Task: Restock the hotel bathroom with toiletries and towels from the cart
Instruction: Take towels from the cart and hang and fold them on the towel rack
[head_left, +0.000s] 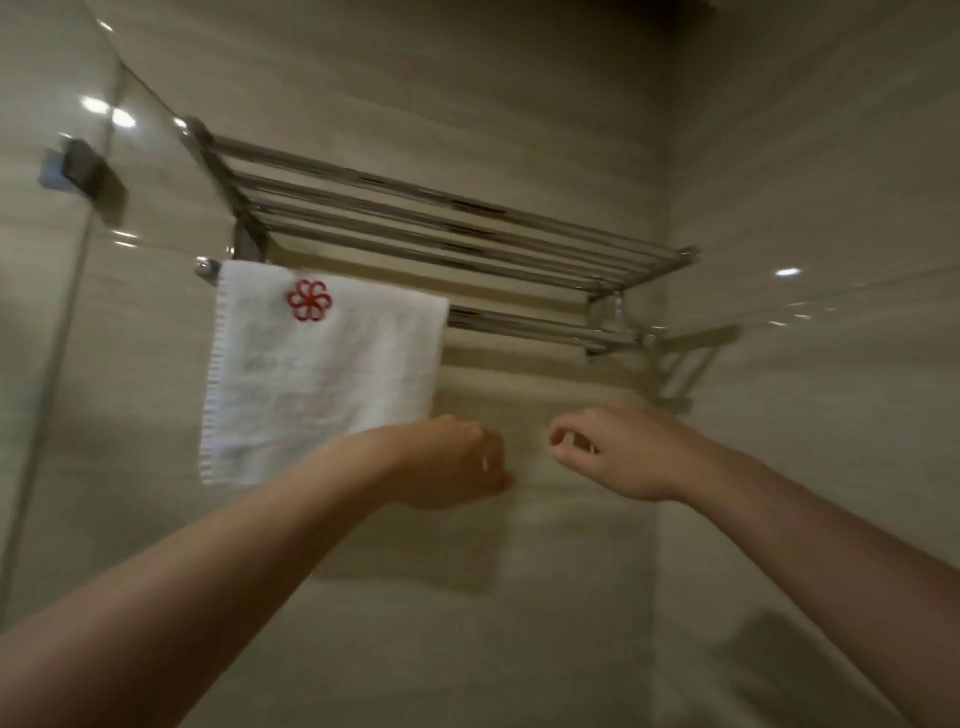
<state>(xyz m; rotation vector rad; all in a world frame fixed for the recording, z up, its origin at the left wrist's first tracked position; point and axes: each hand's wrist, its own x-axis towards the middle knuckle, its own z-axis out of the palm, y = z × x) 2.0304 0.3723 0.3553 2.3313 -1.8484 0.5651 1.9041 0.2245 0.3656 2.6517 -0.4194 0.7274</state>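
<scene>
A white towel with a red flower emblem hangs from the lower bar of a chrome wall rack, at its left end. The rack's top shelf of bars holds nothing. My left hand is raised just right of the towel's lower corner, its fingers loosely curled, with nothing in it. My right hand hovers level with it a short way to the right, thumb and fingers loosely bent toward each other, also holding nothing. Both hands are in front of the bare tiled wall below the rack.
A glass shower panel with a metal clamp stands at the left. Beige tiled walls meet in a corner at the right, where the rack's end bracket sits. The right part of the lower bar is bare.
</scene>
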